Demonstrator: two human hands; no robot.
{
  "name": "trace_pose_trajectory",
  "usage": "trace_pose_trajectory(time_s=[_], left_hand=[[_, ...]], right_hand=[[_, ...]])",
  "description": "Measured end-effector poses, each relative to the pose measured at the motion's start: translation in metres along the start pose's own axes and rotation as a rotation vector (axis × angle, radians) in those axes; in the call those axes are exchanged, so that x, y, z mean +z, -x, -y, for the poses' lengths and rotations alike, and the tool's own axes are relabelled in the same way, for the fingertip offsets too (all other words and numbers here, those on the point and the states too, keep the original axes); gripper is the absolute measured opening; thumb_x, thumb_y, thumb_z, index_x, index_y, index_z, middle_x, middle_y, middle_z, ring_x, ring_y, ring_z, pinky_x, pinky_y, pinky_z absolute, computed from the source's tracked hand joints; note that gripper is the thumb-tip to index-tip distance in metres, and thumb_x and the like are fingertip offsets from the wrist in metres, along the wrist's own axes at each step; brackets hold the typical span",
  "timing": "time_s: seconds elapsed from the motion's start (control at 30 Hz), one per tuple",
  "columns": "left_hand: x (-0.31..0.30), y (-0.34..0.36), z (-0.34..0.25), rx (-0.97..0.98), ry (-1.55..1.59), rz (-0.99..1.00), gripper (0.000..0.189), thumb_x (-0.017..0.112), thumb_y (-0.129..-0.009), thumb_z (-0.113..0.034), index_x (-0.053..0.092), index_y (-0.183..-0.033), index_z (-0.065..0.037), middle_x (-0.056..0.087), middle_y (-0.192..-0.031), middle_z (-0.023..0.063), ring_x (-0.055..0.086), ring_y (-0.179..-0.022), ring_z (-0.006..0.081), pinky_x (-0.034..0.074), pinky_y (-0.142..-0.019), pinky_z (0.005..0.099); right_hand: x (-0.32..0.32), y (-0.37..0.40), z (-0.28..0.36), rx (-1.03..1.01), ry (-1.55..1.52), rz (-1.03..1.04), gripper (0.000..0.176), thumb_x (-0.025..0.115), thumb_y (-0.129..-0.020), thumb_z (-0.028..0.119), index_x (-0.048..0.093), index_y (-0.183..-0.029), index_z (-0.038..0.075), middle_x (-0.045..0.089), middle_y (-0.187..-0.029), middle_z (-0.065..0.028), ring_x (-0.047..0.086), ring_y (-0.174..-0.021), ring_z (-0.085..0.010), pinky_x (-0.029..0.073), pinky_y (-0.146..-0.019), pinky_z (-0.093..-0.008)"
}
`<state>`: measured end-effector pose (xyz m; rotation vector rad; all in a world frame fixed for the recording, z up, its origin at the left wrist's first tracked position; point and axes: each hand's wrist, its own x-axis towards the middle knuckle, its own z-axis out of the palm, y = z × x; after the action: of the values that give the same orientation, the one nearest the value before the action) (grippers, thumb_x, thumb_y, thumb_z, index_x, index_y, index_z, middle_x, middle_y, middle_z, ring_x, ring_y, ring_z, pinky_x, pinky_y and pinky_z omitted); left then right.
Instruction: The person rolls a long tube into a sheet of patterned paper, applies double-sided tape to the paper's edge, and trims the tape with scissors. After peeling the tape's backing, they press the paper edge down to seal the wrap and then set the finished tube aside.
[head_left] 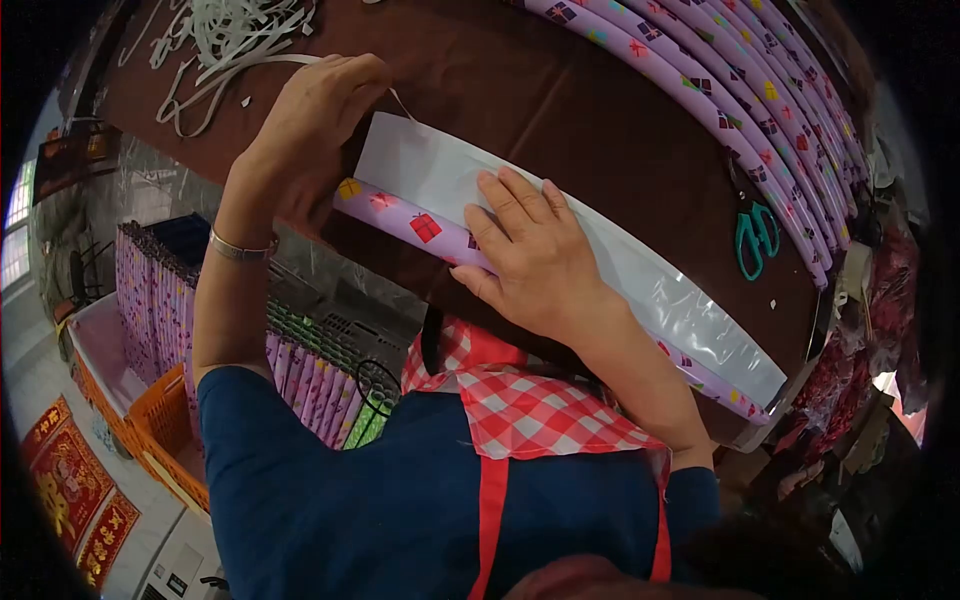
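Note:
A partly rolled sheet of wrapping paper point(425, 226), lilac with colourful gift prints, lies along the near table edge with its white underside point(640, 258) showing. My right hand point(530, 250) rests flat on it, fingers apart, across the rolled edge and the white side. Beyond the sheet's left end, my left hand point(335, 95) is closed in a pinch on a thin white strip point(402, 103). That strip runs from the fingers to the sheet's upper left corner. The left fingertips are partly hidden behind the hand.
Loose white strips point(235, 40) are heaped at the table's far left. Several lilac printed rolls point(690, 95) lie at the right, beside teal-handled scissors point(757, 240). Below the table, an orange crate point(165, 425) stands near packed printed rolls point(300, 380).

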<state>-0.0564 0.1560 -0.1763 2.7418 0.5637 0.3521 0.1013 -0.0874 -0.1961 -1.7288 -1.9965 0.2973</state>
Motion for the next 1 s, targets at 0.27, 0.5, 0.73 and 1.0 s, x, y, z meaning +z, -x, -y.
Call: trace_pose_trajectory(time_s=[0.27,0.5,0.73,1.0], left_hand=[[-0.025,-0.01,0.007,0.088,-0.053,0.171,0.008,0.056,-0.09,-0.01,0.059,-0.095,-0.004,0.062,-0.086,0.0124,0.059,-0.08,0.0341,0.047,-0.07,0.0402],[-0.046,-0.011,-0.02,-0.12,0.046,0.301,0.015,0.067,-0.085,-0.015,0.061,-0.081,-0.002,0.06,-0.071,0.0125,0.06,-0.069,0.0311,0.047,-0.063,0.0397],[-0.04,0.001,-0.017,-0.112,0.024,0.273,0.019,0.072,-0.081,-0.017,0.061,-0.078,-0.002,0.063,-0.069,0.0119,0.062,-0.063,0.0295,0.047,-0.059,0.0381],[-0.02,-0.005,-0.017,-0.109,-0.268,0.236,0.021,0.071,-0.082,-0.024,0.063,-0.081,-0.004,0.065,-0.069,0.0109,0.064,-0.066,0.0298,0.048,-0.062,0.0401]], right_hand=[[0.0,0.0,-0.001,-0.002,0.001,-0.003,0.053,0.073,-0.075,0.038,0.062,-0.11,0.0,0.052,-0.132,-0.0229,0.045,-0.126,-0.0368,0.037,-0.102,-0.057],[-0.002,0.0,0.0,0.009,0.014,0.019,0.052,0.072,-0.077,0.039,0.063,-0.114,0.003,0.053,-0.133,-0.0203,0.046,-0.128,-0.0353,0.038,-0.103,-0.0548],[-0.003,-0.001,0.0,0.029,0.02,0.036,0.05,0.072,-0.078,0.038,0.063,-0.115,0.005,0.053,-0.135,-0.0181,0.047,-0.128,-0.0343,0.038,-0.105,-0.0533],[-0.001,0.0,-0.001,0.012,0.001,0.005,0.051,0.072,-0.077,0.038,0.063,-0.112,0.003,0.053,-0.133,-0.0204,0.047,-0.127,-0.0354,0.038,-0.103,-0.055]])
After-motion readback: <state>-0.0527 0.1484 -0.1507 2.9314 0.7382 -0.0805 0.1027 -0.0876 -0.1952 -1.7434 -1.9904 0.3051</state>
